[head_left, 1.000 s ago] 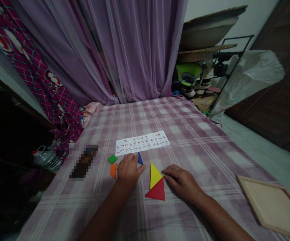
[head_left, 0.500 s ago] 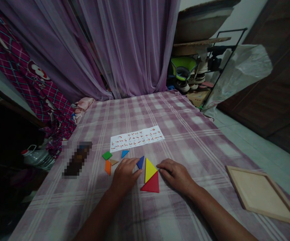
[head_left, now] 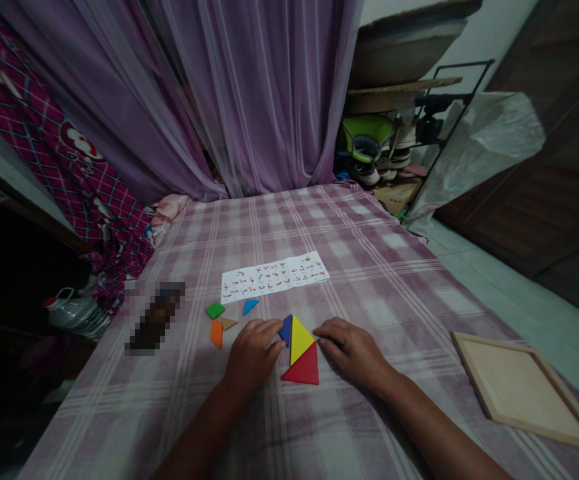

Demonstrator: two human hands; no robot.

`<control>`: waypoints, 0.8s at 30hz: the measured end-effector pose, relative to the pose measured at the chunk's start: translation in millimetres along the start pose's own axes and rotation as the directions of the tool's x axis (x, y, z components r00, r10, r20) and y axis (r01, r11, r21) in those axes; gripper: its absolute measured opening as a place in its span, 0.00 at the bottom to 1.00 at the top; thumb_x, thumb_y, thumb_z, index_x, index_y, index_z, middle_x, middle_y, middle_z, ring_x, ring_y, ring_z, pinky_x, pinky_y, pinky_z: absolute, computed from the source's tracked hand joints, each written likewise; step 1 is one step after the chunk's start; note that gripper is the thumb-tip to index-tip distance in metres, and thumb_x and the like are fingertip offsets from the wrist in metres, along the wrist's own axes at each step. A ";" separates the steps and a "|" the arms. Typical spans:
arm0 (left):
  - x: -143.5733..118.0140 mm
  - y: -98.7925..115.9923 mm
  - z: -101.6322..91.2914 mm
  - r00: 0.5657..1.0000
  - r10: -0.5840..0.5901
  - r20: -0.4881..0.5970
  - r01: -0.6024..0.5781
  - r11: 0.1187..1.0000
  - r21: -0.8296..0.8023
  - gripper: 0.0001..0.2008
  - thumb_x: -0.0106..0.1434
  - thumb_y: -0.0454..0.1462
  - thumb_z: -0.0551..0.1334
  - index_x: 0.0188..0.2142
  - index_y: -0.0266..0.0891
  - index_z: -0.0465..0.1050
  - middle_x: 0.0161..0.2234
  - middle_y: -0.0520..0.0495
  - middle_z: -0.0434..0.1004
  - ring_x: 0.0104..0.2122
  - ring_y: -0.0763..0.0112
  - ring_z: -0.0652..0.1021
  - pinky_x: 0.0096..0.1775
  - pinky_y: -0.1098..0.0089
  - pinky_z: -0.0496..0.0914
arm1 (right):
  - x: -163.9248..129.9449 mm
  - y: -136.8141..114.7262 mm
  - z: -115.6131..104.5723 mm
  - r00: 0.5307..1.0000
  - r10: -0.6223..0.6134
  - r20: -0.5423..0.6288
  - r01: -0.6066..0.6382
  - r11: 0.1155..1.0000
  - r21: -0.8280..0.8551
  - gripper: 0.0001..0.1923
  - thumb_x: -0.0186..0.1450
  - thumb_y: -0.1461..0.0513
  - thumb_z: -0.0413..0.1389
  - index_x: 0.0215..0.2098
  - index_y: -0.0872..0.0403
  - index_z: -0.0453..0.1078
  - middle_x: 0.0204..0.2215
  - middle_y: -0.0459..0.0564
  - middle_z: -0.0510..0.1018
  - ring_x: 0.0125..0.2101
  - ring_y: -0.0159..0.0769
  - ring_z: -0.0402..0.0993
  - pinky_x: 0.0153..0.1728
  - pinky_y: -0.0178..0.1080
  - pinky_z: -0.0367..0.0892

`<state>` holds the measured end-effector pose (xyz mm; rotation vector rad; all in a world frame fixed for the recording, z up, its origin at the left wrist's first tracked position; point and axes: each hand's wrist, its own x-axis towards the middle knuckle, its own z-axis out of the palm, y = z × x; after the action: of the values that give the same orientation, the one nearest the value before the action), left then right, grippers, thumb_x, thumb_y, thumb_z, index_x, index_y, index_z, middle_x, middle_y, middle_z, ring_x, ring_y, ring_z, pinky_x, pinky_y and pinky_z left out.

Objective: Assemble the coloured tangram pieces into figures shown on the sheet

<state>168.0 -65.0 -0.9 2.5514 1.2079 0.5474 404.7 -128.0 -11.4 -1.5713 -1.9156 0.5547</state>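
1. Left hand (head_left: pixel 252 353): palm down on the checked cloth (head_left: pixel 369 267), fingers loosely curled, tips on the dark blue triangle (head_left: pixel 285 329). Pressing on it, not gripping.
2. Dark blue triangle: lies flat, touching the left edge of the yellow triangle (head_left: pixel 299 339), approx. mid-cloth, nearer the front edge.
3. Right hand (head_left: pixel 352 350): flat on cloth, fingers extended and close together, tips at the right edge of the yellow triangle. Holds nothing.
4. Red triangle (head_left: pixel 303 370): touching the yellow one on its near side; the two form one larger shape.
5. Loose pcs left of the left hand: green square (head_left: pixel 215 309), light blue triangle (head_left: pixel 250 306), orange pc (head_left: pixel 216 333), tan triangle (head_left: pixel 228 323). All apart from the hands.
6. Pattern sheet (head_left: pixel 274 276): flat, beyond the pcs, toward the far edge.
7. Wooden tray (head_left: pixel 524 390): at the right edge of the cloth, well apart from the hands.
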 end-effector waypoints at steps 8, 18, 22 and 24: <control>0.2 1.4 -2.8 0.999 0.000 0.039 0.000 1.000 0.015 0.17 0.64 0.34 0.60 0.53 0.41 0.74 0.50 0.46 0.79 0.50 0.59 0.76 0.53 0.55 0.71 | 0.3 -5.8 -2.8 1.000 0.017 0.017 -0.017 1.000 -0.024 0.14 0.66 0.63 0.51 0.45 0.50 0.76 0.38 0.50 0.80 0.39 0.36 0.77 0.40 0.38 0.70; 0.3 3.0 -3.7 0.998 -0.013 0.058 0.011 1.000 0.021 0.18 0.64 0.33 0.59 0.53 0.42 0.74 0.51 0.47 0.79 0.51 0.60 0.75 0.53 0.57 0.70 | 0.4 -9.2 -3.5 0.999 0.022 0.036 -0.021 0.999 -0.034 0.14 0.66 0.63 0.50 0.44 0.51 0.76 0.38 0.51 0.79 0.39 0.38 0.76 0.41 0.39 0.70; -0.8 3.0 -2.9 0.997 -0.035 0.075 0.033 0.999 0.025 0.19 0.63 0.33 0.60 0.54 0.42 0.73 0.52 0.47 0.78 0.52 0.59 0.75 0.53 0.55 0.70 | 0.5 -9.9 -3.0 0.999 0.017 0.035 -0.016 0.999 -0.040 0.14 0.66 0.63 0.49 0.44 0.51 0.76 0.38 0.51 0.79 0.39 0.38 0.77 0.40 0.40 0.70; -1.4 1.9 -1.0 0.997 -0.037 0.066 0.036 0.999 0.020 0.19 0.63 0.32 0.60 0.54 0.43 0.73 0.52 0.47 0.78 0.52 0.58 0.74 0.53 0.55 0.70 | 0.7 -10.4 -3.3 0.999 0.025 0.041 -0.023 0.999 -0.038 0.15 0.66 0.63 0.49 0.44 0.50 0.76 0.38 0.51 0.79 0.39 0.38 0.77 0.40 0.40 0.70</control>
<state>168.0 -67.2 0.4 2.5366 1.2401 0.4419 399.3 -129.7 -2.0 -1.6201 -1.9509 0.5685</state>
